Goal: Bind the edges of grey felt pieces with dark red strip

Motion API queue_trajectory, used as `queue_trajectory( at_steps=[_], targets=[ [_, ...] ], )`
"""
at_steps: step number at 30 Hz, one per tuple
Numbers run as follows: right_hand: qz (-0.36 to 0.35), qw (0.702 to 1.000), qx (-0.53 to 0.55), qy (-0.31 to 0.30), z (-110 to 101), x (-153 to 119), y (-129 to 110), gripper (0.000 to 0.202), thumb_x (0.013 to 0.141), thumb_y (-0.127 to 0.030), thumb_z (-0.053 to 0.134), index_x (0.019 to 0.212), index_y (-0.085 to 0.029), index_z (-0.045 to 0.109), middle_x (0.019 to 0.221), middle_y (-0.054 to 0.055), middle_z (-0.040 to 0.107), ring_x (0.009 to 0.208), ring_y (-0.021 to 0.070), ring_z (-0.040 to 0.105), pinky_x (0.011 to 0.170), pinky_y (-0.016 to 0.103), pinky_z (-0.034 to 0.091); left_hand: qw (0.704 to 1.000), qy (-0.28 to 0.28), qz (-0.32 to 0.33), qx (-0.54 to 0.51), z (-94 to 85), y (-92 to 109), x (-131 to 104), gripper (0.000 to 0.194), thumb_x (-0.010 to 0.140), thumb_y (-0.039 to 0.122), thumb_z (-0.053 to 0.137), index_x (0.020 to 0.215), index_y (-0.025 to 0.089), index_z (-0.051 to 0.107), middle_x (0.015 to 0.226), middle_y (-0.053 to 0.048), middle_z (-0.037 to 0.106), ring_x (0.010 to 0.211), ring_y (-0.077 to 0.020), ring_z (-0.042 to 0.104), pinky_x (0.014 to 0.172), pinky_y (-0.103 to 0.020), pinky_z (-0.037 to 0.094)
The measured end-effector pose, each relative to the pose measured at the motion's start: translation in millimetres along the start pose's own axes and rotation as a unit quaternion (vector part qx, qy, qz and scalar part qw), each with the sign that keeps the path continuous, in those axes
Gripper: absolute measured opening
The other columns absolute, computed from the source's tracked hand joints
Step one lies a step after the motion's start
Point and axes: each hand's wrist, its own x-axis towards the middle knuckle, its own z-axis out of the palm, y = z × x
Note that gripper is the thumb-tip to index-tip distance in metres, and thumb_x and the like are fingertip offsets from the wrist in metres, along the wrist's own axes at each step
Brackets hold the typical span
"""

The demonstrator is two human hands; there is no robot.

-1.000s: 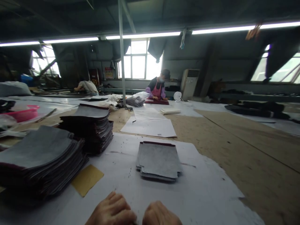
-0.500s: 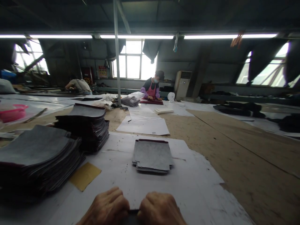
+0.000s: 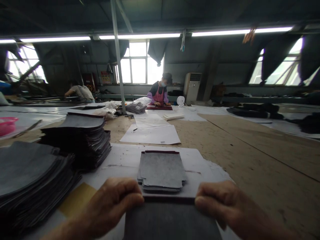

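Note:
A dark grey sheet with a maroon folded edge (image 3: 170, 216) lies close in front of me. My left hand (image 3: 117, 200) pinches the left end of that edge between thumb and fingers. At the right end, my right hand (image 3: 220, 201) grips the same edge. Just beyond the sheet sits a small stack of grey pieces with notched corners (image 3: 161, 170), its far side edged in maroon. The lower part of the held sheet runs out of view.
Tall piles of grey sheets (image 3: 25, 166) and dark sheets (image 3: 77, 140) stand at left. A yellow card (image 3: 77, 200) lies beside them. White paper (image 3: 152, 133) covers part of the brown table (image 3: 250, 156). Across it a person in a pink apron (image 3: 160, 96) works; another bends at far left.
My hands have moved apart and up along the edge, bringing more of the grey sheet into view. The whole view has shifted slightly to the right.

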Motion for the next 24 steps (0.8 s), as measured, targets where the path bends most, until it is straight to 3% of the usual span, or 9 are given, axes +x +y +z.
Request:
queue_trajectory(
  at_steps=[3, 6, 9, 12, 17, 24],
  targets=[
    [0.043, 0.996, 0.072, 0.008, -26, 32, -3, 0.031, 0.072, -0.045, 0.052, 0.060, -0.017, 0.051, 0.048, -0.004, 0.039, 0.044, 0.0071, 0.035, 0.044, 0.020, 0.028, 0.992, -0.073, -0.076, -0.064, -17.8, -7, 51, 0.034, 0.081, 0.043, 0.049, 0.069, 0.014, 0.059, 0.058, 0.003, 0.046, 0.057, -0.0081, 0.041, 0.054, -0.018, 0.032],
    [0.040, 0.995, -0.001, 0.092, -36, 73, 10, 0.021, 0.074, -0.037, 0.051, 0.070, -0.016, 0.055, 0.054, -0.004, 0.045, 0.047, 0.0073, 0.039, 0.047, 0.020, 0.032, 0.996, -0.053, -0.070, -0.025, -16.2, -29, 98, 0.033, 0.078, 0.043, 0.049, 0.072, 0.012, 0.061, 0.059, 0.003, 0.047, 0.057, -0.0084, 0.040, 0.053, -0.019, 0.031],
    [0.041, 0.984, -0.073, 0.155, -28, 110, 28, 0.014, 0.074, -0.028, 0.052, 0.072, -0.016, 0.056, 0.056, -0.003, 0.049, 0.051, 0.0086, 0.044, 0.052, 0.021, 0.033, 0.996, -0.014, -0.080, 0.044, -1.0, -51, 126, 0.027, 0.076, 0.035, 0.051, 0.068, 0.013, 0.064, 0.054, 0.002, 0.048, 0.054, -0.0093, 0.040, 0.052, -0.021, 0.027],
    [0.033, 0.968, -0.137, 0.206, -16, 132, 39, 0.011, 0.074, -0.026, 0.054, 0.069, -0.017, 0.058, 0.056, -0.001, 0.052, 0.056, 0.0106, 0.046, 0.056, 0.023, 0.031, 0.991, 0.039, -0.080, 0.101, 14.4, -66, 131, 0.022, 0.077, 0.030, 0.052, 0.070, 0.014, 0.065, 0.060, -0.001, 0.055, 0.060, -0.0118, 0.046, 0.058, -0.024, 0.030],
    [0.016, 0.942, -0.215, 0.258, -4, 141, 46, 0.011, 0.076, -0.026, 0.055, 0.072, -0.018, 0.060, 0.063, 0.002, 0.057, 0.064, 0.0143, 0.050, 0.059, 0.027, 0.029, 0.983, 0.115, -0.054, 0.133, 28.0, -80, 125, 0.018, 0.080, 0.027, 0.052, 0.074, 0.015, 0.065, 0.078, -0.004, 0.061, 0.075, -0.0152, 0.052, 0.071, -0.027, 0.035],
    [0.030, 0.924, -0.235, 0.301, 12, 154, 55, 0.019, 0.087, -0.028, 0.047, 0.083, -0.014, 0.059, 0.088, 0.004, 0.059, 0.081, 0.0139, 0.054, 0.074, 0.031, 0.042, 0.972, 0.206, -0.057, 0.096, 45.5, -99, 129, 0.015, 0.079, 0.021, 0.053, 0.078, 0.019, 0.068, 0.083, -0.004, 0.057, 0.086, -0.0165, 0.051, 0.081, -0.029, 0.039]
  ],
)
